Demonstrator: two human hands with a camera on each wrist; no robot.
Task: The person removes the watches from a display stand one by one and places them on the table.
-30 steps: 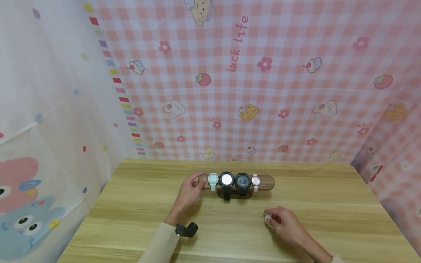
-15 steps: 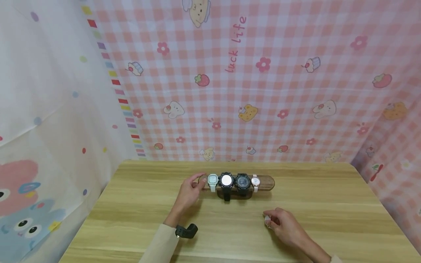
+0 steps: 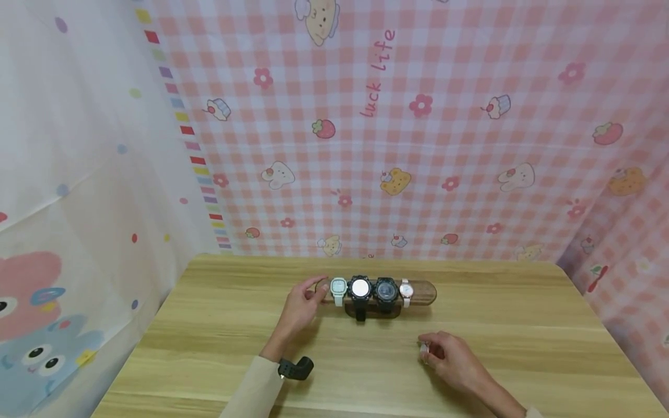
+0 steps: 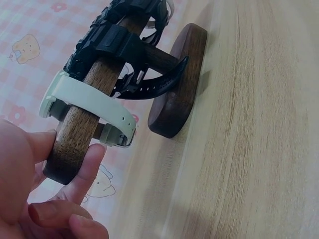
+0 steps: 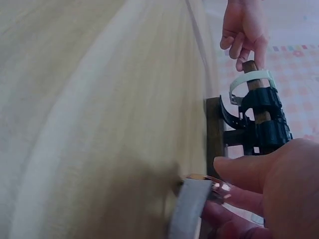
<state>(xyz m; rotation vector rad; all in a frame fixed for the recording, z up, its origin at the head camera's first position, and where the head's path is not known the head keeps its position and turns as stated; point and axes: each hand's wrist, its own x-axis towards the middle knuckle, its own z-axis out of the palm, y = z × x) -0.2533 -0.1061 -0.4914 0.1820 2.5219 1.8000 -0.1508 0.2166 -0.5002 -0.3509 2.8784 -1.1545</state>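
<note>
My left hand [image 3: 300, 305] pinches the left end of a dark wooden watch stand [image 4: 75, 137], thumb on one side and a finger on the other. Along its bar sit a mint-green watch [image 3: 338, 287], a black watch with a bright white face [image 3: 360, 287], a black digital watch [image 3: 386, 289] and a small pale-strapped watch [image 3: 406, 289]. Over the table, in front and to the right of the stand, my right hand [image 3: 453, 361] holds another watch [image 5: 190, 206] with a pale strap and a rose-gold-coloured case. Its face is mostly hidden by the fingers.
The wooden table [image 3: 512, 331] runs back to a pink checked cloth [image 3: 360, 151]. White printed cloth [image 3: 94, 203] hangs at the left. A bare length of bar [image 3: 424, 292] shows at the stand's right end. A black device [image 3: 297, 368] is strapped to my left wrist.
The watch in my right hand has turned slightly, so less of its face shows in the head view. My left hand stays on the stand's end.
</note>
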